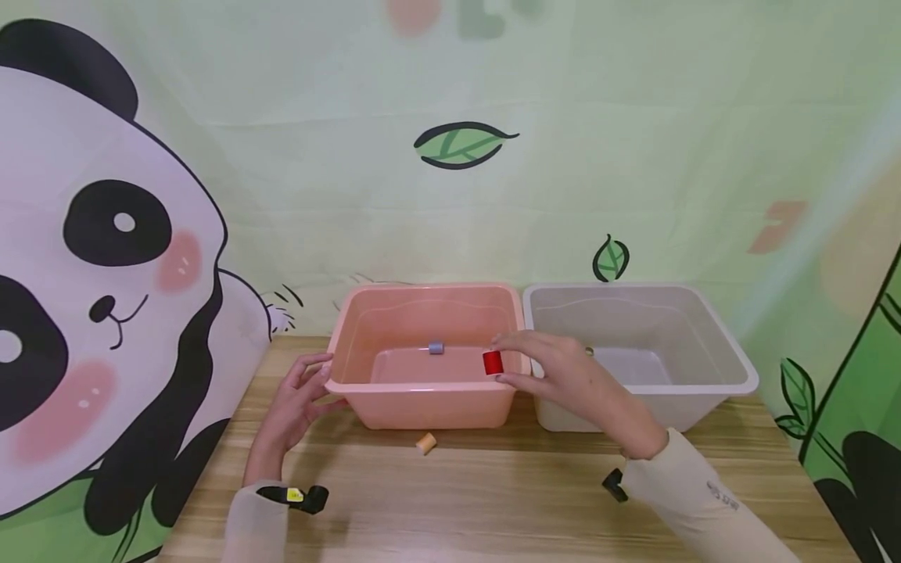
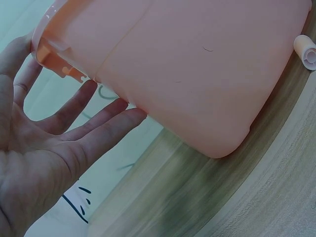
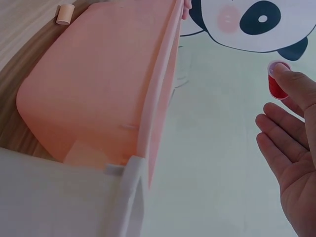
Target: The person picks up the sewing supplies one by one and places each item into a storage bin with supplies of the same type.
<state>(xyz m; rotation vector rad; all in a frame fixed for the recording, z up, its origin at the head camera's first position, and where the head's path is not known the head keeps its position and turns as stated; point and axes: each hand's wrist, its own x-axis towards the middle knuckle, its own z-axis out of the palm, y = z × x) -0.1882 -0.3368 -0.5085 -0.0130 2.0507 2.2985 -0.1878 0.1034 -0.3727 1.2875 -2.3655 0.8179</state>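
Note:
My right hand point(image 1: 563, 367) pinches a small red cylinder point(image 1: 493, 362) between thumb and a fingertip, above the right side of the pink bin point(image 1: 436, 407). In the right wrist view the red cylinder point(image 3: 278, 81) shows a pale rim, and the other fingers are spread away from it. My left hand point(image 1: 296, 403) rests against the left end of the pink bin, fingers extended. The left wrist view shows those fingertips point(image 2: 136, 113) touching the bin's side under its rim. Inside the pink bin lies a blue-grey cylinder point(image 1: 436, 349).
A grey bin point(image 1: 704, 391) stands right beside the pink one. A small yellowish piece point(image 1: 589, 352) in it is partly hidden by my right hand. An orange cylinder point(image 1: 425, 444) lies on the wooden table point(image 1: 450, 500) before the pink bin. A printed cloth point(image 1: 317, 156) hangs behind.

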